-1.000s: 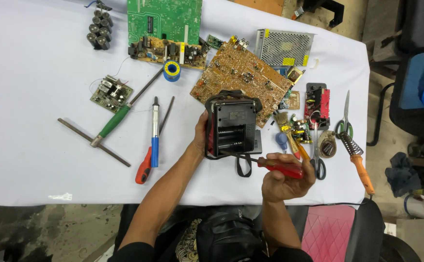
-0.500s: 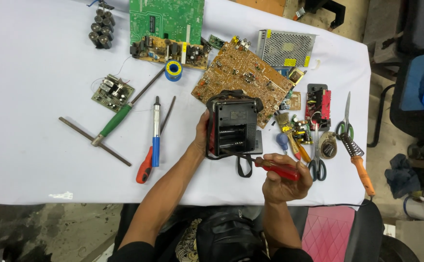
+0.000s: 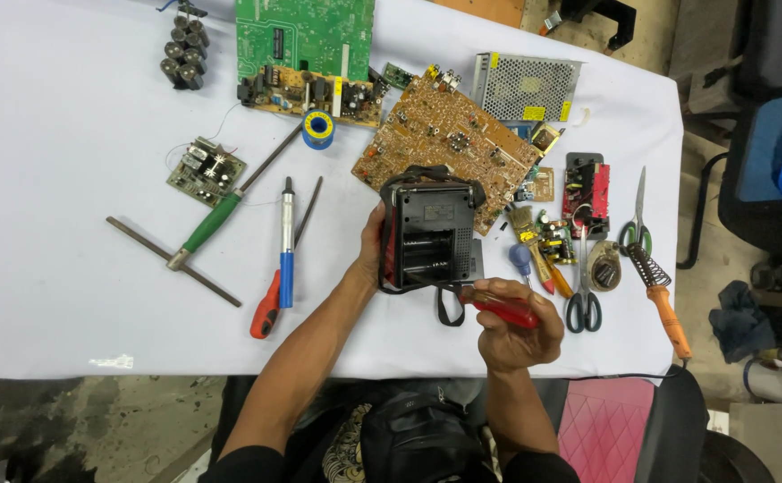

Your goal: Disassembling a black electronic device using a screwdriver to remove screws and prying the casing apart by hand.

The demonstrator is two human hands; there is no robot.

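The desk (image 3: 69,295) wears a smooth, matt white covering. The black radio casing (image 3: 433,234) looks like hard plastic with a dull sheen, ribbed at its open battery bay. The red screwdriver (image 3: 503,309) has a glossy translucent plastic handle and a thin metal shaft. At one o'clock of the casing, the perforated power-supply housing (image 3: 523,87) is bare grey metal, and the brown circuit board (image 3: 449,143) looks rough and matt.

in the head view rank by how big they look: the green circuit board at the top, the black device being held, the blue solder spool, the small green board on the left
1. green circuit board, though the frame's top edge cuts it off
2. black device, held up by the left hand, so nearer the camera and possibly flattered
3. small green board
4. blue solder spool
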